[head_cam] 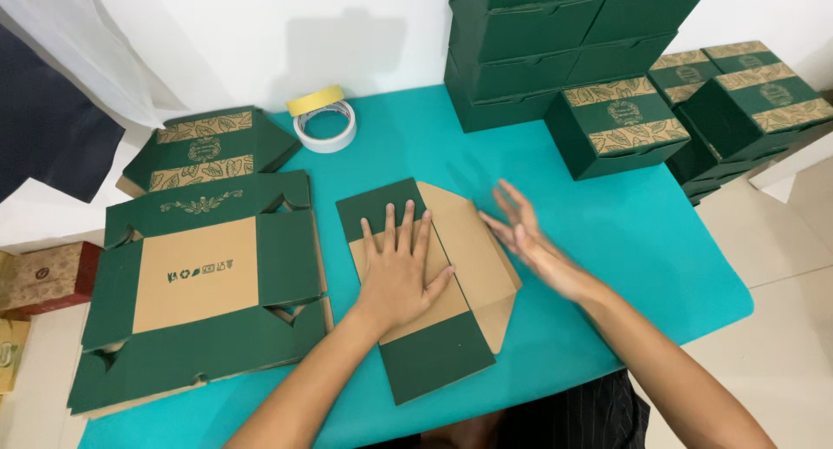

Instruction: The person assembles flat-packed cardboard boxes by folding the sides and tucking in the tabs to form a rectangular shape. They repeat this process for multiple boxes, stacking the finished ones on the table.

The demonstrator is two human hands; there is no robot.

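Folding step: we press left hand (401, 271) flat on box blank (431, 288), right hand (521, 232) open, edging side flap (482, 241); next, crease it upright.

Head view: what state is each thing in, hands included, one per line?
Left hand: open, pressed flat on the box blank.
Right hand: open, fingers spread, at the blank's right flap.
Box blank: partly folded, lying flat.
Stack of blanks: unfolded, flat.
Tape roll: lying flat on the teal mat.
Finished boxes: assembled, closed, stacked.
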